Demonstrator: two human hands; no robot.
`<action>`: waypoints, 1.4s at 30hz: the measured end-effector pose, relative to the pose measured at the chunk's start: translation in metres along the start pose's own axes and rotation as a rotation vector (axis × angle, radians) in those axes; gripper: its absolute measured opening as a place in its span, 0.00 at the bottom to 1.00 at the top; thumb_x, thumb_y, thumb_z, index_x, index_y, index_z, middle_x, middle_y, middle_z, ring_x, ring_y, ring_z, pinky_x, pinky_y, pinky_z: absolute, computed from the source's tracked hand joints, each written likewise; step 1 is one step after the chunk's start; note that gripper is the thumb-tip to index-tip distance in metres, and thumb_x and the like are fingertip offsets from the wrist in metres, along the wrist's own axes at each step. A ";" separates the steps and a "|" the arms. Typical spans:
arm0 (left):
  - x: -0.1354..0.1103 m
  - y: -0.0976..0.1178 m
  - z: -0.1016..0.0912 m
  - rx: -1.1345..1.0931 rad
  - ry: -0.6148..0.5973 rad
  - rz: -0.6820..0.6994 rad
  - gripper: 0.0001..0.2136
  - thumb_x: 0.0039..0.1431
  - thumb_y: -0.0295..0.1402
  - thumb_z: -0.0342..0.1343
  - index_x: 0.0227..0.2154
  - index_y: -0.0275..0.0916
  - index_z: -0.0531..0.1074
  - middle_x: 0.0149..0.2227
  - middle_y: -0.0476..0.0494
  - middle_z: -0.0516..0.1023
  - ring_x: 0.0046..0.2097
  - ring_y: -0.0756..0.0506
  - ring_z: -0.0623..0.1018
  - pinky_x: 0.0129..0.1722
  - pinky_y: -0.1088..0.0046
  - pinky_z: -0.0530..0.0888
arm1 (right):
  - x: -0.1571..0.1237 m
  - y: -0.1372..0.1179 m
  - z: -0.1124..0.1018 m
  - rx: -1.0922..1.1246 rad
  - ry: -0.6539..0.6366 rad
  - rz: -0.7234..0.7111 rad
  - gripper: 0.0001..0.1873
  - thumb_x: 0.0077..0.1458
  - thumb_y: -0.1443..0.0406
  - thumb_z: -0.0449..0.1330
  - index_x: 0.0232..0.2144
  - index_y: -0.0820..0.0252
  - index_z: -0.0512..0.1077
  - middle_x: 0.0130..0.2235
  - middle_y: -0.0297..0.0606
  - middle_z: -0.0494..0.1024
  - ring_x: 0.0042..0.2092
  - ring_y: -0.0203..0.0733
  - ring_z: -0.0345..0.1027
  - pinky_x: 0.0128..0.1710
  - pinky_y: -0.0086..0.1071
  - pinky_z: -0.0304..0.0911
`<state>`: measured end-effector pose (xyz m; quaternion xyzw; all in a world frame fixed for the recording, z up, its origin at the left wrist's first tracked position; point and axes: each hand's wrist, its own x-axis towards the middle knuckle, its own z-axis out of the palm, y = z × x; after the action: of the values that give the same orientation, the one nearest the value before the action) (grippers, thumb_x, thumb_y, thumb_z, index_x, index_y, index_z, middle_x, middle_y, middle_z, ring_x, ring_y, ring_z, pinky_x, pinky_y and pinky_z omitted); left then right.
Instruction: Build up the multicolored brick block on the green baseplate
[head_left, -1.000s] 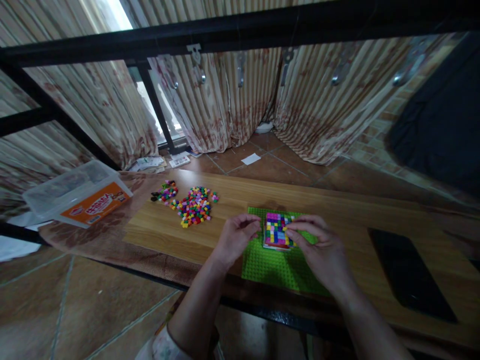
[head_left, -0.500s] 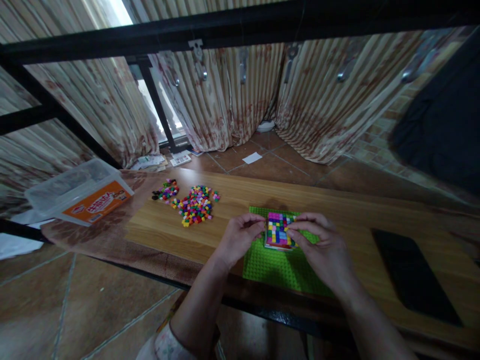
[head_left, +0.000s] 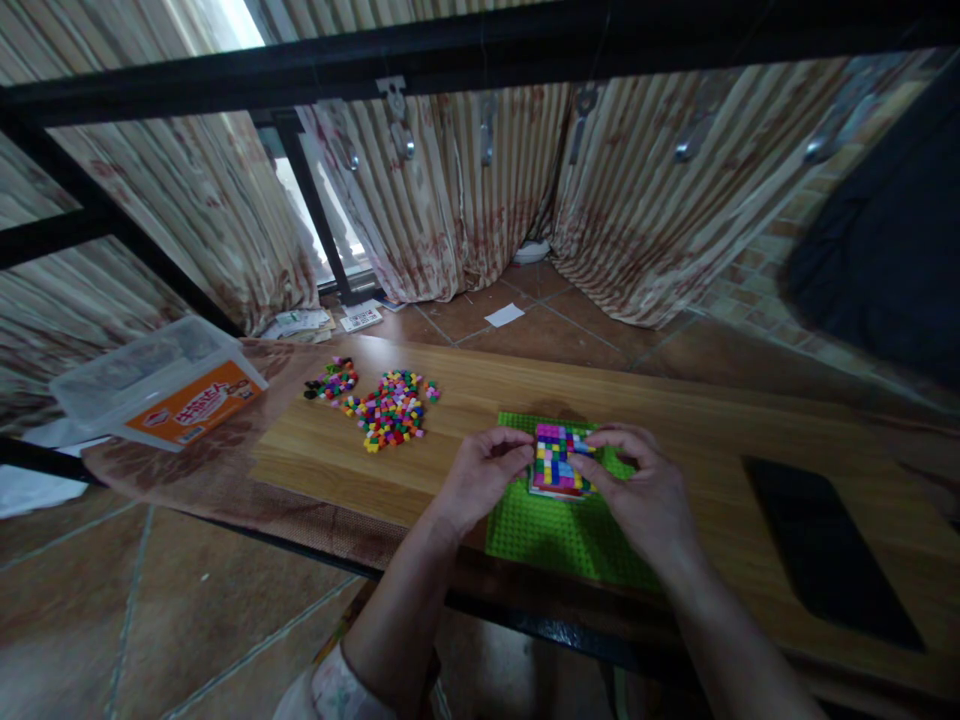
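A small block of multicoloured building bricks (head_left: pixel 555 463) sits over a green studded baseplate (head_left: pixel 555 540); its upper face shows pink, purple, yellow, white and blue pieces, and a white and red layer shows along its near side. At its left edge, my left hand (head_left: pixel 487 470) has thumb and forefinger pinched together, and whatever is between them is hidden. My right hand (head_left: pixel 645 490) reaches over the block's right side with thumb and forefinger closed in near its top. Those fingers cover the right part of the block, and I cannot make out a separate piece in them.
Loose coloured bricks (head_left: pixel 394 408) lie in a pile to the left, with a smaller heap (head_left: pixel 332 380) beside it. A clear plastic box (head_left: pixel 161 385) with an orange label stands at the far left. A dark flat slab (head_left: pixel 829 550) lies on the wooden tabletop (head_left: pixel 705 430) at right.
My right hand has shifted slightly left, its thumb a little farther over the block. My left hand has moved very slightly, still at the left edge. The block stays in place.
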<state>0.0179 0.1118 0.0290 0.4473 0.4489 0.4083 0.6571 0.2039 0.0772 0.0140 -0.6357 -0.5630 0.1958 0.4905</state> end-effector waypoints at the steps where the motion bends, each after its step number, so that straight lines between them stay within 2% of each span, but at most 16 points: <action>1: 0.000 0.000 0.000 0.000 -0.001 -0.002 0.11 0.46 0.35 0.66 0.31 0.34 0.79 0.25 0.50 0.75 0.27 0.53 0.69 0.29 0.77 0.64 | 0.000 0.002 0.001 0.019 -0.006 0.034 0.17 0.46 0.50 0.67 0.33 0.54 0.76 0.44 0.39 0.74 0.48 0.48 0.69 0.52 0.47 0.61; 5: 0.000 0.001 0.001 -0.028 -0.004 -0.022 0.10 0.45 0.34 0.65 0.31 0.34 0.78 0.26 0.50 0.76 0.28 0.53 0.70 0.29 0.77 0.65 | 0.000 0.006 0.003 0.134 -0.048 0.195 0.22 0.42 0.50 0.69 0.36 0.54 0.75 0.44 0.38 0.76 0.45 0.47 0.70 0.48 0.46 0.64; 9: 0.000 0.001 0.001 -0.050 -0.013 -0.025 0.11 0.44 0.34 0.66 0.31 0.34 0.78 0.27 0.50 0.76 0.29 0.53 0.70 0.31 0.77 0.66 | 0.000 0.004 0.005 0.224 -0.066 0.286 0.25 0.38 0.49 0.71 0.36 0.55 0.73 0.43 0.39 0.77 0.42 0.47 0.71 0.43 0.44 0.66; 14: 0.000 0.000 0.001 -0.037 -0.018 -0.007 0.12 0.43 0.36 0.67 0.30 0.34 0.78 0.25 0.51 0.75 0.27 0.53 0.69 0.30 0.77 0.65 | 0.002 -0.001 0.007 0.289 -0.070 0.321 0.26 0.34 0.48 0.72 0.33 0.55 0.72 0.39 0.37 0.77 0.40 0.45 0.72 0.43 0.43 0.67; 19: 0.002 -0.002 -0.004 0.040 -0.002 0.013 0.09 0.48 0.34 0.63 0.31 0.35 0.78 0.25 0.51 0.74 0.26 0.53 0.69 0.29 0.76 0.65 | 0.002 0.000 0.005 0.270 -0.084 0.306 0.24 0.34 0.48 0.72 0.31 0.55 0.73 0.39 0.37 0.78 0.40 0.46 0.72 0.43 0.41 0.67; 22: 0.007 -0.003 -0.021 0.192 0.094 0.048 0.06 0.52 0.30 0.58 0.31 0.35 0.78 0.25 0.50 0.74 0.27 0.52 0.70 0.30 0.76 0.66 | 0.001 -0.002 0.002 0.241 -0.070 0.333 0.25 0.33 0.48 0.72 0.31 0.55 0.74 0.40 0.37 0.79 0.40 0.46 0.73 0.43 0.41 0.66; 25: 0.009 0.002 -0.048 0.528 0.316 0.111 0.07 0.55 0.28 0.55 0.32 0.35 0.78 0.28 0.47 0.77 0.31 0.49 0.74 0.34 0.75 0.68 | 0.001 -0.007 -0.001 0.276 -0.014 0.377 0.25 0.32 0.48 0.72 0.32 0.55 0.76 0.41 0.38 0.80 0.39 0.44 0.73 0.41 0.39 0.67; 28: 0.006 0.011 -0.073 0.950 0.553 0.066 0.09 0.58 0.28 0.53 0.36 0.36 0.79 0.33 0.42 0.80 0.37 0.45 0.77 0.37 0.71 0.68 | 0.002 -0.011 -0.005 0.326 0.081 0.421 0.24 0.33 0.49 0.71 0.31 0.56 0.77 0.39 0.37 0.80 0.38 0.43 0.73 0.40 0.38 0.67; 30: 0.003 0.015 -0.083 1.148 0.628 0.011 0.11 0.59 0.28 0.52 0.40 0.38 0.79 0.38 0.39 0.80 0.40 0.42 0.78 0.39 0.69 0.68 | 0.002 -0.011 -0.007 0.322 0.113 0.444 0.23 0.34 0.49 0.71 0.31 0.55 0.77 0.36 0.36 0.80 0.38 0.43 0.73 0.42 0.37 0.66; 33: 0.002 0.013 -0.090 1.292 0.613 -0.025 0.13 0.58 0.28 0.52 0.42 0.41 0.79 0.44 0.37 0.79 0.43 0.40 0.78 0.40 0.68 0.68 | 0.002 -0.008 -0.008 0.288 0.120 0.443 0.20 0.36 0.50 0.69 0.31 0.54 0.78 0.33 0.34 0.80 0.37 0.43 0.73 0.41 0.37 0.65; 36: 0.006 0.006 -0.091 1.354 0.585 -0.022 0.12 0.59 0.29 0.51 0.39 0.42 0.80 0.44 0.38 0.78 0.42 0.40 0.78 0.38 0.68 0.69 | 0.002 -0.005 -0.007 0.276 0.139 0.415 0.18 0.37 0.51 0.69 0.30 0.54 0.79 0.33 0.35 0.81 0.37 0.43 0.73 0.40 0.37 0.66; 42: 0.007 0.005 -0.089 1.317 0.618 0.014 0.12 0.60 0.28 0.51 0.35 0.41 0.80 0.42 0.38 0.77 0.39 0.43 0.77 0.35 0.70 0.67 | 0.003 -0.003 -0.007 0.284 0.181 0.383 0.16 0.40 0.53 0.69 0.31 0.55 0.79 0.34 0.35 0.81 0.37 0.44 0.74 0.40 0.37 0.68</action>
<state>-0.0662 0.1397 0.0144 0.6169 0.7639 0.1653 0.0922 0.2093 0.0771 0.0206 -0.6704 -0.3528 0.3046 0.5774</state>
